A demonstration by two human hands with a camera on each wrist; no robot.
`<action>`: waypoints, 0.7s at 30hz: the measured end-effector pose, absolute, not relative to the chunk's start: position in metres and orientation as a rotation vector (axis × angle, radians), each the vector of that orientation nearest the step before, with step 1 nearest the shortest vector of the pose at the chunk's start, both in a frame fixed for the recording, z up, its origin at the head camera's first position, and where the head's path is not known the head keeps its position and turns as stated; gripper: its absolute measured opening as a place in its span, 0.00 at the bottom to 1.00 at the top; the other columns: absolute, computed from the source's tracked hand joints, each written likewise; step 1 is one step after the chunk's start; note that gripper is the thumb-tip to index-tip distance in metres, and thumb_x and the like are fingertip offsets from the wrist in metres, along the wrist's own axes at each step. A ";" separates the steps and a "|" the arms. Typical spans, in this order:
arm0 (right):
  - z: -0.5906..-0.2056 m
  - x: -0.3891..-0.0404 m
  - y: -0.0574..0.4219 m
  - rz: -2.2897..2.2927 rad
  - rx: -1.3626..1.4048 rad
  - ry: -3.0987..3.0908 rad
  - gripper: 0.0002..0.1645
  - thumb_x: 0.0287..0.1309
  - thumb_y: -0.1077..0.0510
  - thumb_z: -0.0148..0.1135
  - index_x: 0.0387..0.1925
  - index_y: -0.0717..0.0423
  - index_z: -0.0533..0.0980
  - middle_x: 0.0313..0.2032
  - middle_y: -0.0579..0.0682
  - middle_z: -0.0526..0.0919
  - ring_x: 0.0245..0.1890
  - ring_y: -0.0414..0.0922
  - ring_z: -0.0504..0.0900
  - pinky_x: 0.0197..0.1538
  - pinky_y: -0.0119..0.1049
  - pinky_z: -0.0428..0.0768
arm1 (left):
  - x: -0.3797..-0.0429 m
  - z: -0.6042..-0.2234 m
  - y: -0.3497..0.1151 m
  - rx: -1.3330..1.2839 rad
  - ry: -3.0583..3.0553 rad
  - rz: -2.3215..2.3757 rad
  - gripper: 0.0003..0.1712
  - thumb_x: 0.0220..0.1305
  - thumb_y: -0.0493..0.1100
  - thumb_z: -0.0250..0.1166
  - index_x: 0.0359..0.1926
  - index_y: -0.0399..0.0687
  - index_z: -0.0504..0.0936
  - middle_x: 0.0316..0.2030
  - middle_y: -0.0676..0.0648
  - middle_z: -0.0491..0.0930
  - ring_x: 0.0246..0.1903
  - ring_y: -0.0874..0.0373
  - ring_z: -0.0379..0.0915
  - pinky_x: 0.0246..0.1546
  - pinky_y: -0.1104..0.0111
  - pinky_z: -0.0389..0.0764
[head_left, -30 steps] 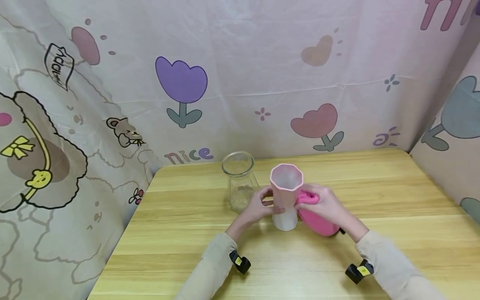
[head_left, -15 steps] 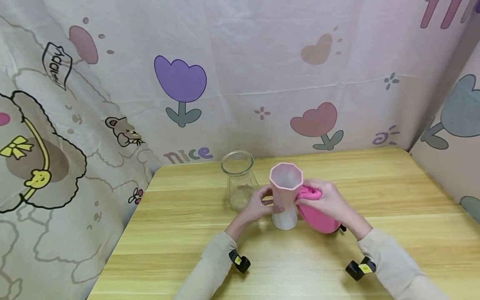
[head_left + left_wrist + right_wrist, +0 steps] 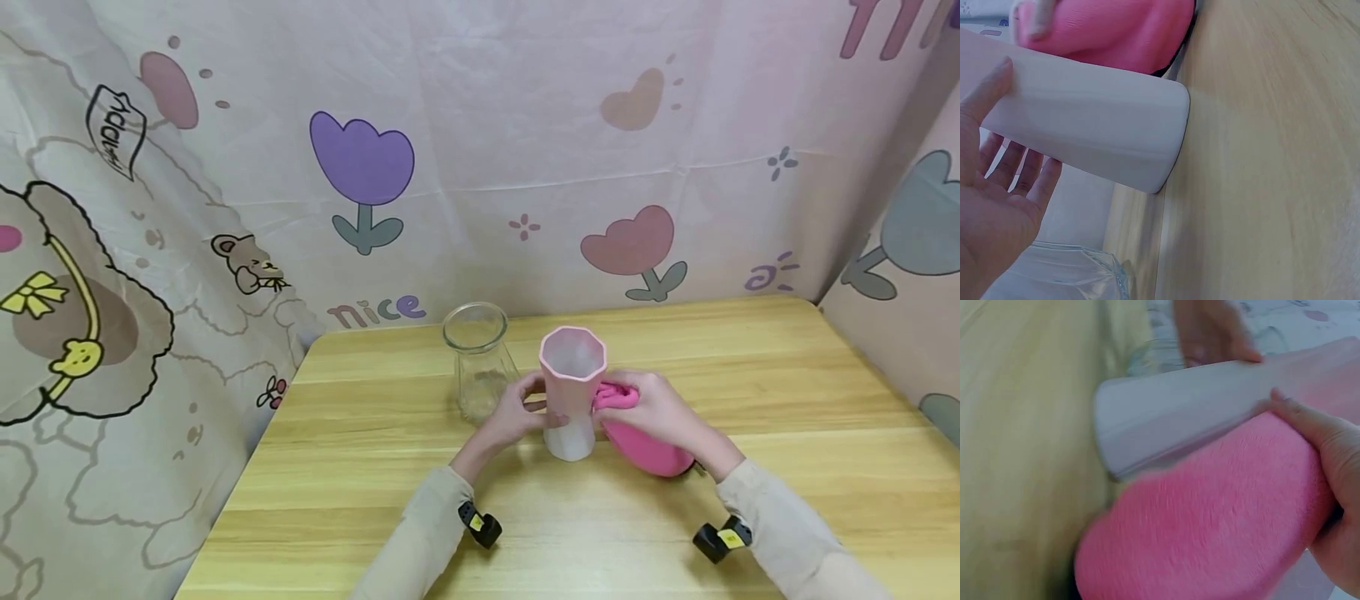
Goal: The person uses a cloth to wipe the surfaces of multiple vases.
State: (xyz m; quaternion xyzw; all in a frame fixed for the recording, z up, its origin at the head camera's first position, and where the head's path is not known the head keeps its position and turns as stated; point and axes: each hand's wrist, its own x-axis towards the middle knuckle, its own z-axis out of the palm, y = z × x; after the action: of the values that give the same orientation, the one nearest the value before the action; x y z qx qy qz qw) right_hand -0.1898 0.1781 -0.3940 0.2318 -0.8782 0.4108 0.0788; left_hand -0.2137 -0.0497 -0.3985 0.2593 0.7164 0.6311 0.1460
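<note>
A tall faceted vase [image 3: 572, 396], pink at the top and fading to white, stands upright on the wooden table. My left hand [image 3: 517, 412] holds its left side, with thumb and fingers around the wall; the left wrist view shows the thumb [image 3: 994, 87] on the near face. On the other side my right hand [image 3: 656, 408] grips a bunched, fuzzy pink cloth [image 3: 652, 452] with a dark edge. The cloth is against or very near the vase's right wall, its loose part hanging toward the table. In the right wrist view the cloth [image 3: 1204, 512] covers part of the vase.
A clear glass vase [image 3: 480, 379] with a wide rim stands just behind my left hand, close to the fingers. The wooden table [image 3: 360, 475] meets a printed cloth backdrop [image 3: 487, 150] at its back and left edges.
The left hand and the vase have stayed put. My right hand rose slightly, then came back down along the vase's side, and the cloth's hanging end swung to the right.
</note>
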 end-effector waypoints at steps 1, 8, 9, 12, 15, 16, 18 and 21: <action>-0.393 -0.190 0.178 1.237 0.683 -2.622 0.24 0.43 0.50 0.71 0.44 0.54 0.78 0.38 0.47 0.83 0.37 0.40 0.80 0.39 0.32 0.80 | -0.214 -0.399 -0.049 0.749 2.060 1.820 0.36 0.46 0.28 0.68 0.58 0.37 0.67 0.51 0.38 0.71 0.54 0.44 0.65 0.54 0.64 0.72; -0.406 -0.193 0.173 1.213 0.717 -2.705 0.14 0.43 0.52 0.71 0.34 0.50 0.79 0.27 0.41 0.80 0.28 0.37 0.76 0.33 0.29 0.79 | -0.215 -0.400 -0.049 0.737 2.065 1.828 0.36 0.45 0.28 0.68 0.58 0.37 0.67 0.50 0.39 0.71 0.54 0.45 0.66 0.53 0.64 0.73; -0.410 -0.193 0.172 1.177 0.727 -2.732 0.13 0.42 0.53 0.71 0.32 0.50 0.78 0.26 0.40 0.79 0.27 0.36 0.76 0.32 0.29 0.78 | -0.215 -0.400 -0.049 0.740 2.066 1.830 0.36 0.45 0.28 0.68 0.58 0.37 0.67 0.50 0.39 0.71 0.54 0.44 0.66 0.53 0.64 0.73; -0.420 -0.194 0.171 1.046 0.775 -2.806 0.15 0.39 0.55 0.72 0.32 0.53 0.79 0.28 0.41 0.81 0.27 0.34 0.76 0.32 0.29 0.78 | -0.215 -0.400 -0.049 0.739 2.064 1.827 0.36 0.45 0.28 0.68 0.59 0.37 0.67 0.51 0.38 0.71 0.54 0.44 0.66 0.54 0.64 0.72; -0.425 -0.193 0.171 0.989 0.816 -2.849 0.19 0.38 0.55 0.73 0.35 0.56 0.79 0.30 0.44 0.83 0.29 0.34 0.77 0.33 0.28 0.78 | -0.216 -0.401 -0.048 0.746 2.056 1.820 0.36 0.46 0.28 0.67 0.59 0.36 0.67 0.52 0.38 0.70 0.54 0.43 0.66 0.54 0.64 0.72; -0.425 -0.193 0.172 0.980 0.827 -2.846 0.20 0.38 0.55 0.73 0.36 0.57 0.79 0.31 0.44 0.83 0.29 0.34 0.77 0.33 0.29 0.78 | -0.216 -0.401 -0.048 0.744 2.055 1.815 0.36 0.46 0.29 0.68 0.59 0.37 0.66 0.52 0.38 0.70 0.54 0.43 0.66 0.54 0.64 0.72; -0.422 -0.193 0.174 1.002 0.807 -2.838 0.19 0.39 0.54 0.73 0.36 0.57 0.79 0.29 0.43 0.82 0.28 0.34 0.77 0.33 0.29 0.78 | -0.218 -0.406 -0.048 0.749 2.059 1.810 0.36 0.46 0.29 0.68 0.59 0.37 0.66 0.52 0.38 0.70 0.54 0.42 0.66 0.54 0.64 0.72; -0.413 -0.193 0.180 1.060 0.752 -2.808 0.22 0.41 0.54 0.72 0.40 0.60 0.79 0.30 0.43 0.82 0.31 0.36 0.78 0.37 0.31 0.80 | -0.222 -0.413 -0.049 0.744 2.088 1.803 0.36 0.46 0.30 0.68 0.59 0.40 0.67 0.52 0.39 0.71 0.53 0.43 0.67 0.54 0.63 0.72</action>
State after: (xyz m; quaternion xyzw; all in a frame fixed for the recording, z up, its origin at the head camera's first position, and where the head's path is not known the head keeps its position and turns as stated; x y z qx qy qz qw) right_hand -0.1929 0.1800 -0.4127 0.2431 -0.9072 0.3425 0.0236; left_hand -0.2220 -0.0489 -0.4128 0.2576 0.7234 0.6247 0.1416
